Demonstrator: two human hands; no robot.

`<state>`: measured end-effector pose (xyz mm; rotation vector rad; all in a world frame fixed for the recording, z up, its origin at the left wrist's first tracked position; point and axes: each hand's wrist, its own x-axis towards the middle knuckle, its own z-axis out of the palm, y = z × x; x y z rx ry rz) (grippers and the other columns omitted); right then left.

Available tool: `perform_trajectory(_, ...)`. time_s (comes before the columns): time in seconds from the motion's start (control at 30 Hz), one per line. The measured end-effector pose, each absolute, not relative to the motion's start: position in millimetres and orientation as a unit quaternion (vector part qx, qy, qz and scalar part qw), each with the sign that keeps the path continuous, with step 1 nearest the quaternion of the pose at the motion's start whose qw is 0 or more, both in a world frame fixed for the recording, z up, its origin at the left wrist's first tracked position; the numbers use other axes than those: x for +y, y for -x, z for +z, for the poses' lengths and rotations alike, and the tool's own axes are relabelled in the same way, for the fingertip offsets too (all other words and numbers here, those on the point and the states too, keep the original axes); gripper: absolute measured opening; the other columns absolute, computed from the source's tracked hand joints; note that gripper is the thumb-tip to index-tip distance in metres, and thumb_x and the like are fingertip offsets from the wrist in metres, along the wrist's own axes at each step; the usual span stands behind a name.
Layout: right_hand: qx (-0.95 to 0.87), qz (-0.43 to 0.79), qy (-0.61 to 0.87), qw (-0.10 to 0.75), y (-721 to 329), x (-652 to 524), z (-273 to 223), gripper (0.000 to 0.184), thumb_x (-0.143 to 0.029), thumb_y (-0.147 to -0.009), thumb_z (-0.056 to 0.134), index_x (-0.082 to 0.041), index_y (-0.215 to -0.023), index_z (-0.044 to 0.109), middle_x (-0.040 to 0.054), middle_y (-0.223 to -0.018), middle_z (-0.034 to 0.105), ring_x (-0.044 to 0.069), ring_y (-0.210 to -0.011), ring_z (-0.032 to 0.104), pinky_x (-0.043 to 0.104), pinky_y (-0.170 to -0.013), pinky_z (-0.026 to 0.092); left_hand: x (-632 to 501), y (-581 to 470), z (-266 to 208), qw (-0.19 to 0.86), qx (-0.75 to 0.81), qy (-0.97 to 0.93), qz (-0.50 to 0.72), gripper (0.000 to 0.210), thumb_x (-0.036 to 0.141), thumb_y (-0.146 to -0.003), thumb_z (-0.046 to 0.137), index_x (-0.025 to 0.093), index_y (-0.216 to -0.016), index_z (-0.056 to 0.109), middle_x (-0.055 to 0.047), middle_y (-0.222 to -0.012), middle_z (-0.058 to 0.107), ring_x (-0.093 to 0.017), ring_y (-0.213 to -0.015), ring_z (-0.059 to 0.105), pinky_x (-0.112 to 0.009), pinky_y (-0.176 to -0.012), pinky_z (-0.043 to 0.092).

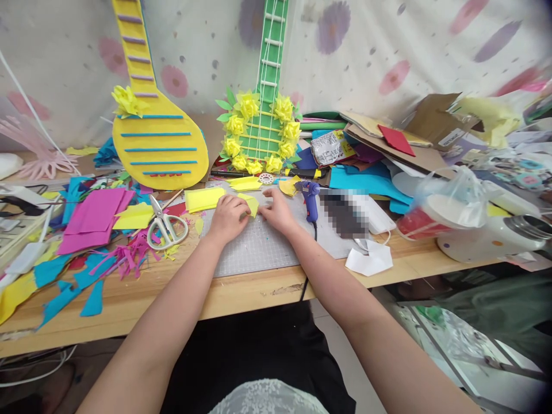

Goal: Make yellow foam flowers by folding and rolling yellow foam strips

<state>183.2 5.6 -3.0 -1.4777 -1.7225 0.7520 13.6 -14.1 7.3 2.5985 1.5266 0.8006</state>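
My left hand point(229, 217) pinches a small piece of yellow paper point(250, 203) above the grey cutting mat point(241, 260). Just to its right is my right hand point(276, 210), fingers curled and thumb toward the paper; whether it touches the paper I cannot tell. A folded yellow sheet point(203, 199) lies beside my left hand, with yellow strips point(245, 183) behind. Right of my right hand a purple glue gun point(309, 201) rests on the mat. Farther left lie scissors point(164, 225) with pale handles.
Behind lean a yellow paper lute point(160, 141) and a green one point(260, 138) ringed with yellow flowers. Magenta sheets point(92, 218) and blue scraps point(92, 273) cover the left. At right are a bagged cup point(440, 215), a white flask point(487, 237) and piled cardboard point(388, 144).
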Motion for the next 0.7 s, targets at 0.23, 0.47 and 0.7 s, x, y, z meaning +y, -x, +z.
perform_trajectory(0.23,-0.680,0.287,0.547,0.395,-182,11,-9,0.035,-0.010,-0.070,0.048,-0.018,-0.104,0.047,0.0082,-0.115,0.051,0.009,-0.076,0.058,0.029,-0.079,0.049,-13,-19,6,0.083,0.484,-0.847,0.203,0.018,0.016,-0.078,0.052,0.024,-0.081,0.068,-0.003,-0.092,0.068,-0.020,-0.095,0.057,-0.037,-0.092,0.039)
perform_trajectory(0.47,-0.723,0.330,0.494,0.352,-180,7,-7,0.037,-0.007,-0.073,0.044,-0.020,-0.108,0.045,0.0047,-0.106,0.057,0.009,-0.081,0.062,0.027,-0.077,0.050,-9,-12,3,0.115,0.518,-0.821,0.212,0.014,0.020,-0.077,0.056,0.025,-0.081,0.069,-0.002,-0.090,0.071,-0.020,-0.092,0.060,-0.036,-0.087,0.042)
perform_trajectory(0.7,-0.726,0.328,0.507,0.330,-179,5,-2,0.031,-0.008,-0.076,0.045,-0.018,-0.105,0.047,0.0047,-0.102,0.059,0.009,-0.082,0.063,0.026,-0.079,0.050,-6,-8,-1,0.187,0.583,-0.735,0.291,0.028,0.024,-0.076,0.061,0.021,-0.104,0.065,-0.002,-0.085,0.072,-0.017,-0.082,0.063,-0.033,-0.085,0.044)
